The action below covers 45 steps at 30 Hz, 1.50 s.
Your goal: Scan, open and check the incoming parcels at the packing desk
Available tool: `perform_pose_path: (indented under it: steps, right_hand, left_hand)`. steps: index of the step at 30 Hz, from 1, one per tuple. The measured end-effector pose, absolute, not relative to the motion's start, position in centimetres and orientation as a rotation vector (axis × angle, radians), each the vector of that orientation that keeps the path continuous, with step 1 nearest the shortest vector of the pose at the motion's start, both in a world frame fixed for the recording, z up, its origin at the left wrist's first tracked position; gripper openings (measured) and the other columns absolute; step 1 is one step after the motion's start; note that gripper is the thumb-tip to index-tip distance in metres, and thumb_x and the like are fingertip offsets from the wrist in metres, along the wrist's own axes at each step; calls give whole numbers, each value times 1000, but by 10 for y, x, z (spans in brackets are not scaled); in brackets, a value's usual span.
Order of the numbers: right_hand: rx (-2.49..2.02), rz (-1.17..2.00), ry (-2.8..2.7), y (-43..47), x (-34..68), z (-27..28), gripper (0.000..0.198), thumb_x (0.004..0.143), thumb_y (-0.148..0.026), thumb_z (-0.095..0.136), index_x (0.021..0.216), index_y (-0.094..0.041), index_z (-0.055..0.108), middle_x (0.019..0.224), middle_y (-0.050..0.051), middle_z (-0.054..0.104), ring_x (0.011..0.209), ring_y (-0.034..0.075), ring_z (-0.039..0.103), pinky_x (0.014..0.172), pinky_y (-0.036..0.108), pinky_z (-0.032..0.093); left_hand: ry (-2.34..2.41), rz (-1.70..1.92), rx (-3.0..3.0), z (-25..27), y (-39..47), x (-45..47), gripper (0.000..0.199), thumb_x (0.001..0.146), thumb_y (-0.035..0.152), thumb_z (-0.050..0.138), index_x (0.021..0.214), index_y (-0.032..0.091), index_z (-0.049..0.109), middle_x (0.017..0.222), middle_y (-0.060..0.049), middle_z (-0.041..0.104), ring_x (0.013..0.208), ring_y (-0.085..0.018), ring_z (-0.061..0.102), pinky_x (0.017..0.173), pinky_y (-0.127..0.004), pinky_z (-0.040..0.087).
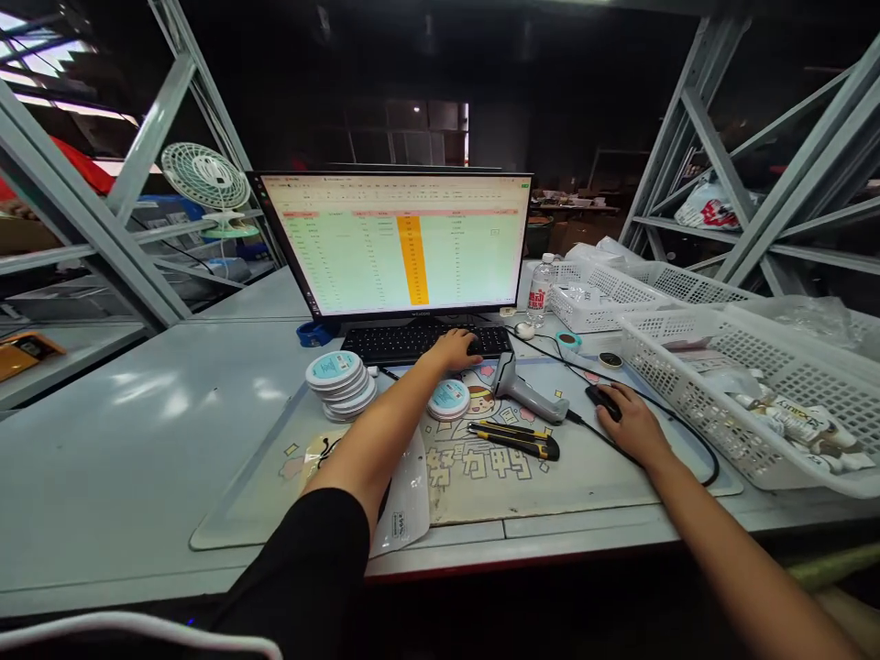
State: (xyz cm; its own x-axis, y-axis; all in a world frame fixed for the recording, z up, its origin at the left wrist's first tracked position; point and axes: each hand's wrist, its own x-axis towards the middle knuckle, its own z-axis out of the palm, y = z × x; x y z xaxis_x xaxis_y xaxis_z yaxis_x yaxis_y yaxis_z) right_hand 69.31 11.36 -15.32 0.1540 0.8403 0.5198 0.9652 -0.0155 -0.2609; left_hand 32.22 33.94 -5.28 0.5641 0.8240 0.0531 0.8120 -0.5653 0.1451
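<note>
My left hand (454,349) rests on the right part of the black keyboard (385,343), fingers spread over the keys and partly hidden by the hand itself. On the desk mat, my right hand (633,423) curls over a black computer mouse (603,401). Between my arms lie a grey barcode scanner (529,394) and a black-and-yellow utility knife (515,438). A stack of round white tins with blue labels (339,385) stands left of my forearm; a shorter stack (449,400) sits to its right. Behind the keyboard, the monitor (467,257) displays a spreadsheet with an orange column.
White perforated baskets (694,390) holding small packages line the right side. A water bottle (540,291) stands beside the monitor. A blue tape roll (317,334) lies at its left corner. Under my left forearm is a plastic pouch (410,500). The scanner's cable (660,400) loops rightward.
</note>
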Motion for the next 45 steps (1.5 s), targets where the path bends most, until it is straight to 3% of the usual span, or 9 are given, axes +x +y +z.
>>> perform_pose_path:
  steps: [4,8,14,26,32,45]
  right_hand:
    - [-1904,-292,-1704,113,691,-151,51,101,-45,51,142,-20,69,148,15,62,130,37,63,108,55,57]
    - [-1884,-290,-1700,114,690,-151,50,99,-43,53,141,-19,69,147,18,62,126,37,64,107,55,57]
    - [-1866,-295,-1697,115,691,-153,52,99,-43,52,141,-17,68,145,19,62,127,37,64,109,55,56]
    - [-1853,-286,-1685,118,695,-160,48,99,-42,52,139,-23,68,146,14,61,129,34,63,111,52,54]
    - [-1881,-285,-1695,118,695,-160,50,99,-45,48,138,-21,70,148,15,60,129,36,64,107,51,57]
    - [-1835,-270,-1701,118,700,-163,52,99,-47,49,136,-20,72,146,15,62,128,35,65,108,53,56]
  left_hand:
    - [1407,46,2673,-57,341,337,72,98,57,65,163,31,45,177,-10,30,163,-40,25,131,-60,27]
    - [1438,14,2650,-63,342,352,77,99,62,60,167,33,38,179,-9,24,165,-41,19,132,-62,24]
    - [1594,111,2584,-67,346,363,88,99,68,53,170,23,28,179,-15,19,166,-44,11,133,-64,16]
    - [1603,216,2612,-75,339,363,71,98,63,58,158,25,49,178,-14,25,165,-45,13,131,-68,17]
    - [1592,157,2596,-72,337,361,76,97,63,60,162,26,44,176,-16,29,163,-45,19,130,-67,21]
    - [1590,114,2572,-69,333,358,82,97,64,60,166,25,40,179,-13,23,165,-45,13,133,-64,18]
